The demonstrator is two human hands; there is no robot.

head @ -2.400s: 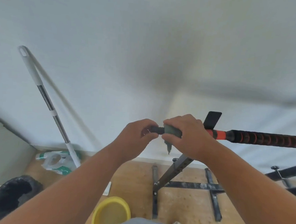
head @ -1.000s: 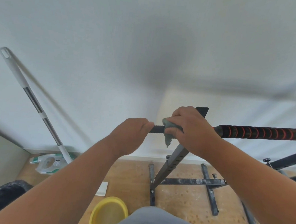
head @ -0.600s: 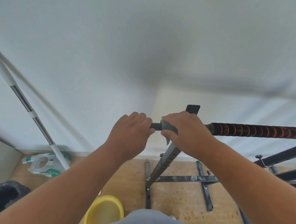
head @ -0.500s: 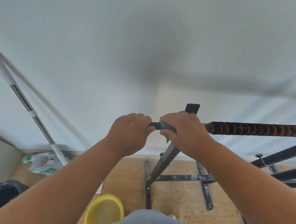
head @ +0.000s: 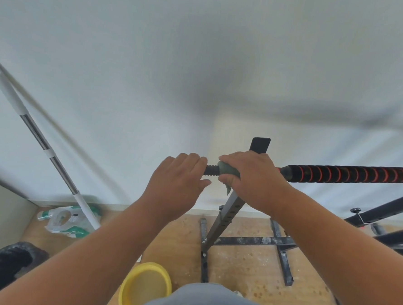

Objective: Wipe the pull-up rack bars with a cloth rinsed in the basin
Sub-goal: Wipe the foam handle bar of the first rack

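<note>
Your grey-green cloth point(head: 227, 170) sits at centre frame, wrapped over the left end of the top bar point(head: 350, 173) of the pull-up rack, and your right hand point(head: 253, 176) has its fingers curled over it, gripping cloth and bar together; a small tail of cloth hangs below your palm. Just left of it a short ribbed black stub of the bar shows, and your left hand point(head: 180, 174) closes its fingers around the bar's very end, steadying it. Behind your right hand the rack's upright post point(head: 227, 215) slants down to the black floor frame point(head: 256, 241), and the black-and-orange grip runs off to the right edge.

You look to be mid-wipe on the bar's end section, with the long padded stretch judged not yet done. The next move calls for sliding the cloth along the bar with the wrap kept snug, and watching that the loose tail does not snag the post.

The yellow basin point(head: 145, 288) waits on the floor at bottom centre for a rinse. At left a mop handle point(head: 36, 137) leans on the wall
</note>
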